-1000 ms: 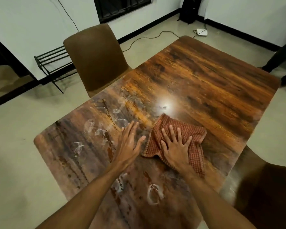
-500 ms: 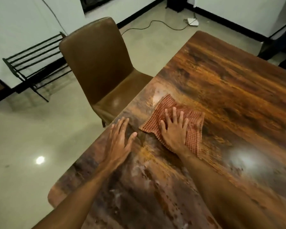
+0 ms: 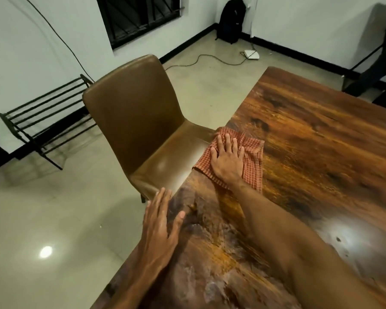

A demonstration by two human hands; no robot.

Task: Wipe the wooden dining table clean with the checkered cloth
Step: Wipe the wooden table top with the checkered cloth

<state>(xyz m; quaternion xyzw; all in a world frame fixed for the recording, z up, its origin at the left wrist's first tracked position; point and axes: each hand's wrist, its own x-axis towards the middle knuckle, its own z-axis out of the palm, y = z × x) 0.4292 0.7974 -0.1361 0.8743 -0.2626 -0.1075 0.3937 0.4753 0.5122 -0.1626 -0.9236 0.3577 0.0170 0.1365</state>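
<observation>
The wooden dining table (image 3: 310, 166) fills the right half of the view, with pale smears on its near part. A red checkered cloth (image 3: 252, 157) lies at the table's left edge, its corner hanging slightly over toward the chair. My right hand (image 3: 227, 159) presses flat on the cloth with fingers spread. My left hand (image 3: 161, 224) rests flat and open on the same edge, nearer to me, with nothing in it.
A brown leather chair (image 3: 138, 121) stands tucked against the table's left edge beside the cloth. A black metal rack (image 3: 42, 121) leans at the wall. A cable and white box (image 3: 251, 55) lie on the floor; a black backpack (image 3: 231, 18) sits in the corner.
My right hand has slid the cloth leftward from mid-table to the edge by the chair. My left hand has shifted to the table's edge too. The view has turned left.
</observation>
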